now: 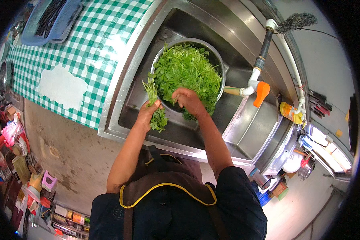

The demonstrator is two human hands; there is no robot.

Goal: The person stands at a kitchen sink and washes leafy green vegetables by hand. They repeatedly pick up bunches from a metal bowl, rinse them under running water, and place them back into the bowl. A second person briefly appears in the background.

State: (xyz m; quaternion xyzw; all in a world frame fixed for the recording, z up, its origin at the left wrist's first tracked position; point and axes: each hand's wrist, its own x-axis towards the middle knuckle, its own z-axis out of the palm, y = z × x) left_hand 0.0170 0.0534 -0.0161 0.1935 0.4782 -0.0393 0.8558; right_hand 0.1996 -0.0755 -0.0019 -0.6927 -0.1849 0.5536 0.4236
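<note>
My left hand [147, 115] is closed around a small bunch of leafy green herbs [159, 119], stems pointing up and leaves hanging down over the sink. At the near rim of a round metal basin [222, 66], my right hand [189, 101] is held with its fingers curled in. Whatever those fingers may grip is hidden. The basin is heaped with loose leafy green herbs [186, 66], some spilling over its near right edge. It sits in the left bowl of a stainless steel sink [138, 94].
An orange-handled tap [261, 94] on white piping stands right of the basin, beside a second sink bowl [248, 136]. Left lies a green checked tablecloth [92, 52] with a blue basket [38, 38] of dark sticks. A yellow-labelled bottle [291, 113] is at the far right.
</note>
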